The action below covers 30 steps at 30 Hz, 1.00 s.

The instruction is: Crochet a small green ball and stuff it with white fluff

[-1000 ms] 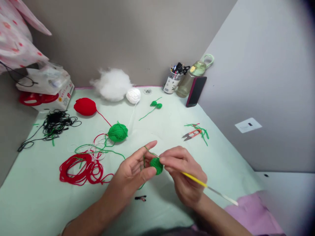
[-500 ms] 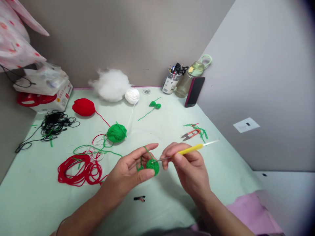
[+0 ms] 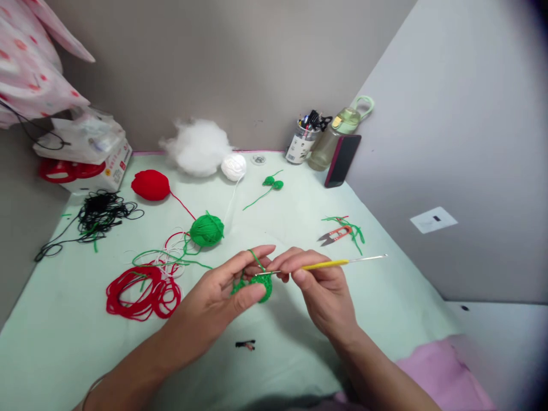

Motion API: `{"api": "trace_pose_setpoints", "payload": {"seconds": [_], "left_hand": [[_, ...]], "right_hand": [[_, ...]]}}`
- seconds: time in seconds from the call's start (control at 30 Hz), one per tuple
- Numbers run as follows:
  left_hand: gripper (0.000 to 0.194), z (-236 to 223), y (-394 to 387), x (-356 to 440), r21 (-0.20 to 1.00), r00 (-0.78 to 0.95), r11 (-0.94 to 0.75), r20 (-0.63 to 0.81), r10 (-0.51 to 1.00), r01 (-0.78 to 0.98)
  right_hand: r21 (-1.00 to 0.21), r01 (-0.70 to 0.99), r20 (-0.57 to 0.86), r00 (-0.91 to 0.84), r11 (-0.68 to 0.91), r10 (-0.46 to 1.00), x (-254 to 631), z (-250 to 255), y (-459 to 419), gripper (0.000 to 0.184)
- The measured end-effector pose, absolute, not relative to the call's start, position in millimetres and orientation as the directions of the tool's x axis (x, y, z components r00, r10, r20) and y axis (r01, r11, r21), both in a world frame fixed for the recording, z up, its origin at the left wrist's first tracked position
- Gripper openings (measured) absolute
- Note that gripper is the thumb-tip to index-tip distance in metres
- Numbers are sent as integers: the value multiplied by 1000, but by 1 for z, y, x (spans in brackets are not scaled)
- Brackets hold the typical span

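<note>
My left hand [image 3: 226, 291] pinches a small green crocheted piece [image 3: 260, 283] between thumb and fingers, with green yarn looped over the forefinger. My right hand [image 3: 319, 285] grips a yellow-handled crochet hook [image 3: 325, 264] that lies almost level, its metal tip at the green piece and its other end pointing right. The yarn trails left toward a green yarn ball [image 3: 206, 230] on the pale green table cover [image 3: 299, 217].
On the table lie a red yarn ball [image 3: 150, 185], a white yarn ball [image 3: 233, 166], white stuffing [image 3: 196, 145], loose red yarn [image 3: 143, 291], black cord [image 3: 96, 214], snips [image 3: 336, 234], small green crocheted leaves [image 3: 272, 182], a pen jar [image 3: 302, 142], a bottle [image 3: 331, 140] and a phone [image 3: 341, 160].
The right hand swung the hook from pointing down-right to nearly level, and its tip entered the green piece. The left hand turned the piece slightly.
</note>
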<state>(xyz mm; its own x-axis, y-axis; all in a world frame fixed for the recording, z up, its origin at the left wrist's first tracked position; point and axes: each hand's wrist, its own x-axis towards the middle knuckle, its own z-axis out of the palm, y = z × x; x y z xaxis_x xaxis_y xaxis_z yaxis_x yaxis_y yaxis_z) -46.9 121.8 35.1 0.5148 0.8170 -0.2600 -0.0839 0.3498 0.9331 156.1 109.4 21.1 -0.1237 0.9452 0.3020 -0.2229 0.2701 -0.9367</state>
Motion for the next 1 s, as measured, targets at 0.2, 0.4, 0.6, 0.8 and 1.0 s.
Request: {"api": "trace_pose_setpoints", "payload": {"seconds": [0.2,0.4,0.6,0.8,1.0], "left_hand": [[47,37,123,-50,930,553,355,-246,796,-98],[56,30,122,-45,943,559,330,-255,789,-35],[61,31,120,-41,955,453,297,-260,853,-13],[58,32,119,-40,986,343,153,-164,925,59],[49,34,119,-40,990,333,117,-136,933,76]], "right_hand": [[-936,-217,303,-91,278,949,158,20,109,11],[-922,-177,354,-23,345,935,151,19,105,12],[-945,-200,281,-90,259,955,155,19,108,14],[-950,-242,232,-132,196,964,161,20,108,15],[-946,-244,259,-176,213,950,163,21,108,16]]}}
